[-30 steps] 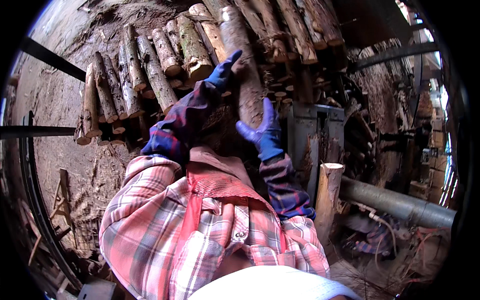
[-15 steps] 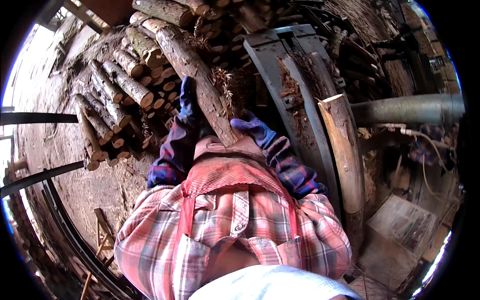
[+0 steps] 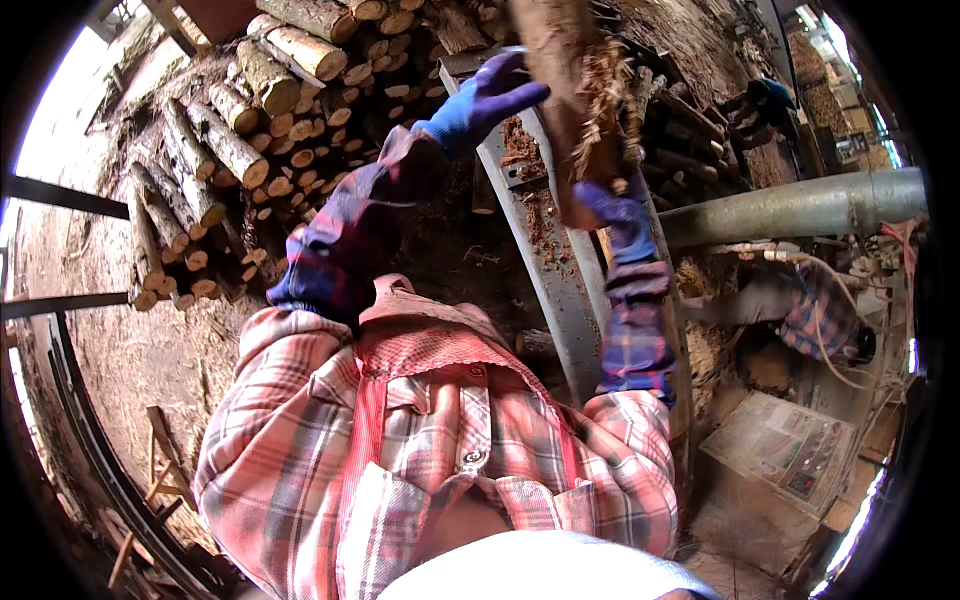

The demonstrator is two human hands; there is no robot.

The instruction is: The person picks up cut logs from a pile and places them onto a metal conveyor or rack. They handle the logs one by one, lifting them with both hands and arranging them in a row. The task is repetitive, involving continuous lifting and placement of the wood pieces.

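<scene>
A thick bark-covered log (image 3: 553, 60) is raised over a grey metal trough (image 3: 547, 255), with shreds of loose bark (image 3: 600, 105) hanging from its right side. My left hand (image 3: 487, 100), in a blue and purple glove, is at the log's left side. Its thumb is spread and reaches the log's edge; the other fingers run partly behind it. At the near end, my right hand (image 3: 625, 222) in a matching glove grips the log, its fingers partly hidden. Bark crumbs lie in the trough.
Stacked cut logs (image 3: 240, 150) stand at the far left. A thick grey-green pipe (image 3: 800, 208) crosses on the right. Beyond it, another person (image 3: 815, 310) bends low in plaid clothing. A dusty control panel (image 3: 785, 450) sits at the lower right; dark metal bars (image 3: 75, 198) stretch in from the left.
The log has swung from in front of my body to the right, over the trough. Both hands moved right and farther away with it. The other person shows more fully.
</scene>
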